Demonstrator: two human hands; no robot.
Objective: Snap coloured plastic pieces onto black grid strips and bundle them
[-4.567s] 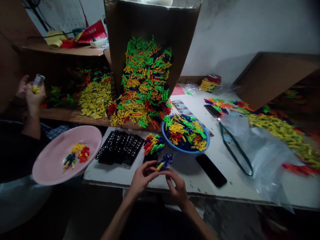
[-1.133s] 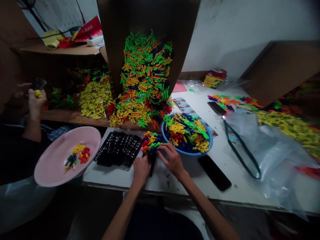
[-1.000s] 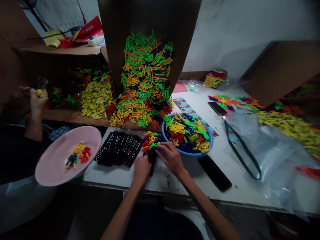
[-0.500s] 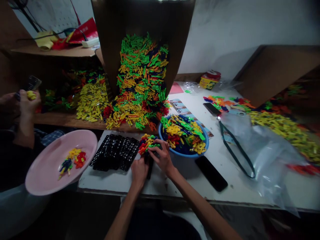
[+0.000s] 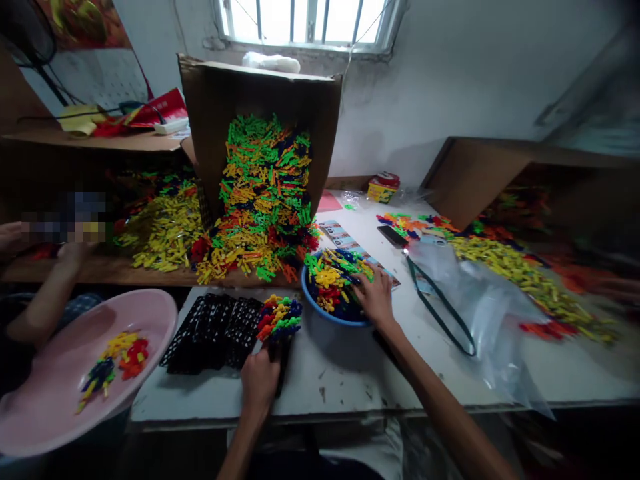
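Observation:
My left hand is closed at the table's near side around the lower end of a narrow black piece, mostly hidden by the fingers. Above the fist stands a cluster of small plastic figures in red, yellow, green and blue. My right hand reaches over the blue basin, its fingers apart and touching the mixed plastic pieces heaped inside; the fingertips are partly hidden. Left of the cluster lie overlapping black perforated plastic pieces.
Cardboard boxes of loose pieces stand behind and at the right. At left, another person's hand works above a pink basin. Printed strips, a phone, a dark green strap and clear plastic bags lie rightward.
My right hand has left the coloured cluster and moved right into the blue basin. My left hand still holds the black piece. The camera view has tilted up, showing the window.

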